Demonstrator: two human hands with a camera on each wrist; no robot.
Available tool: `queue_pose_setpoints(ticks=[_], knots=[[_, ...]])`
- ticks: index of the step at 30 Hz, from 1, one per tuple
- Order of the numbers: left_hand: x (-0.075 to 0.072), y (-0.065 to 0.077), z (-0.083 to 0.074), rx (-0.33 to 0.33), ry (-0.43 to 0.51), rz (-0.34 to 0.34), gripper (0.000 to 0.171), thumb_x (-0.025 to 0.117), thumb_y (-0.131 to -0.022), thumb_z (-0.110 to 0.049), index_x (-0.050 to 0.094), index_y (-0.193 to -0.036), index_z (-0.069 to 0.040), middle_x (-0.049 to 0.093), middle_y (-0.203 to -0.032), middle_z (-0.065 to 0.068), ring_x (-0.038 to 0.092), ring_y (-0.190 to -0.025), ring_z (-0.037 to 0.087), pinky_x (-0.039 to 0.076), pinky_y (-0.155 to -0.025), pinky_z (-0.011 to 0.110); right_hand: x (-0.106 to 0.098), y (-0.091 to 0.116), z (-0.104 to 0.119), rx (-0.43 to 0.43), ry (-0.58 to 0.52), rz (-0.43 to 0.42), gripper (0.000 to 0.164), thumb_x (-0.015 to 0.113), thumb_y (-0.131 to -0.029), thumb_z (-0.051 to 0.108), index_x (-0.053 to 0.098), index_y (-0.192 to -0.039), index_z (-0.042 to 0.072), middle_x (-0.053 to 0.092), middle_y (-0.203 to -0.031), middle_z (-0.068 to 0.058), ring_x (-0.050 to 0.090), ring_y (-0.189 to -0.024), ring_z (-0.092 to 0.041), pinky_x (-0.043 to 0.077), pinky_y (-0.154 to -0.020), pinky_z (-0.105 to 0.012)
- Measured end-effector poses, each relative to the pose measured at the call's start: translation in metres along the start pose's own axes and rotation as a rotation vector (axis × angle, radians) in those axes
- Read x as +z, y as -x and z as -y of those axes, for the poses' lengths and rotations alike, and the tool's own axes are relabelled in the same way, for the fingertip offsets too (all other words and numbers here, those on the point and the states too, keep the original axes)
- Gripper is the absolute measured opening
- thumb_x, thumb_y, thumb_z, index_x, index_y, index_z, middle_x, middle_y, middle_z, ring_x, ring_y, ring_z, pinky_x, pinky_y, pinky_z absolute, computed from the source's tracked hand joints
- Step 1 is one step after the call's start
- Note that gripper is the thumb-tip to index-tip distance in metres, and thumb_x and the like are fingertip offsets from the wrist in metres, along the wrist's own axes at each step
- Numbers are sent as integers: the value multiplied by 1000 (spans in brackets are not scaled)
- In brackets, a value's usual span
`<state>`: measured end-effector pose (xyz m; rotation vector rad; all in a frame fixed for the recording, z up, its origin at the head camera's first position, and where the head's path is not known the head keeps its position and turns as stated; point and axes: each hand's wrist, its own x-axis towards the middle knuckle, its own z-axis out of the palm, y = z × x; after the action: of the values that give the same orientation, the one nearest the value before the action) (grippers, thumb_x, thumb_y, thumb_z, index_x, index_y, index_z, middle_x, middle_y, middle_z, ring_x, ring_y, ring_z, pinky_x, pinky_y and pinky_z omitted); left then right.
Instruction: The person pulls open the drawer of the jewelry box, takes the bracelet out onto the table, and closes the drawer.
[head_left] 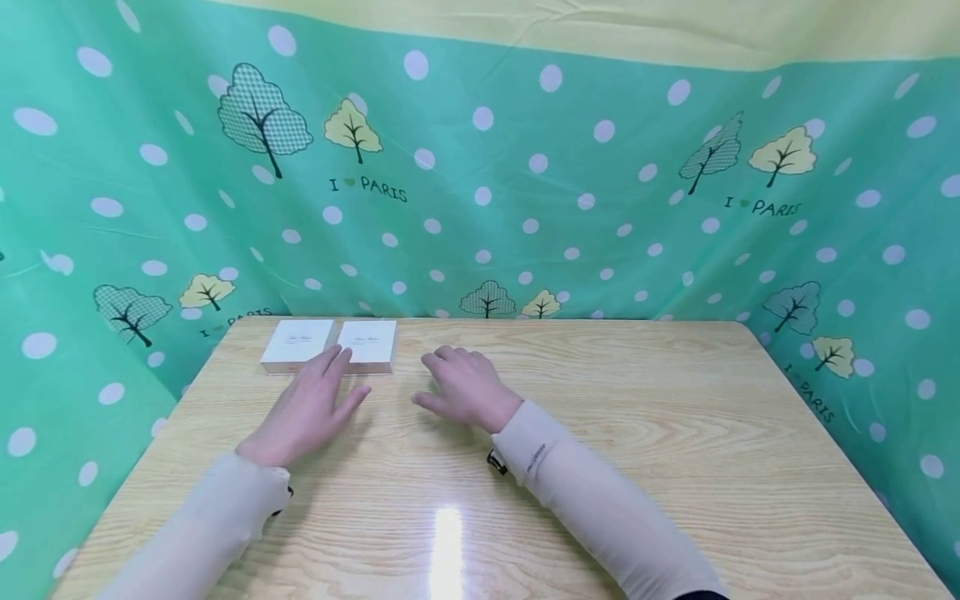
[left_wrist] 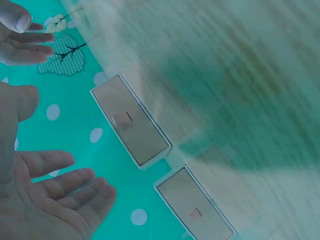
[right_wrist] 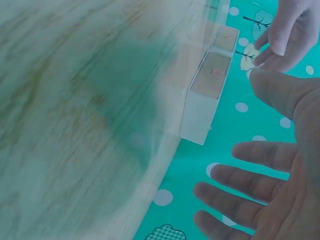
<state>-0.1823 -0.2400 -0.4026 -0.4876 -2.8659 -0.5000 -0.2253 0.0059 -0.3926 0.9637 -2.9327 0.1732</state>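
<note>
Two flat white boxes lie side by side at the back left of the table: a left box (head_left: 298, 342) and a right box (head_left: 369, 340), with small print on their lids. Their front faces look pinkish-beige in the wrist views, on the left box (left_wrist: 177, 192) and the right box (right_wrist: 212, 75). My left hand (head_left: 307, 408), fingers extended and thumb spread, hovers in front of the boxes and overlaps them in the head view. To the right of the boxes, my right hand (head_left: 468, 387) is held over the table with loosely bent fingers. Neither hand holds anything.
The wood-grain table (head_left: 637, 417) ends at the back against a green dotted curtain (head_left: 525, 167) printed with trees. That cloth also hangs along the left and right sides. A bright light reflection shows near the table's front.
</note>
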Motion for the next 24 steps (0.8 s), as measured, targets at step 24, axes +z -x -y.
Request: queue_pose_setpoints(ticks=[24], knots=[[5,-37,18,-44,-38,71,62,46,-100,-39,37,-141,6,32,-145,32,31,-131,49,26,-105,62,7,-31,10,6,-20,16,60,50,-92,57,56,-131,12,61,-120,-6,60,-102,-21,52,-81,-37]])
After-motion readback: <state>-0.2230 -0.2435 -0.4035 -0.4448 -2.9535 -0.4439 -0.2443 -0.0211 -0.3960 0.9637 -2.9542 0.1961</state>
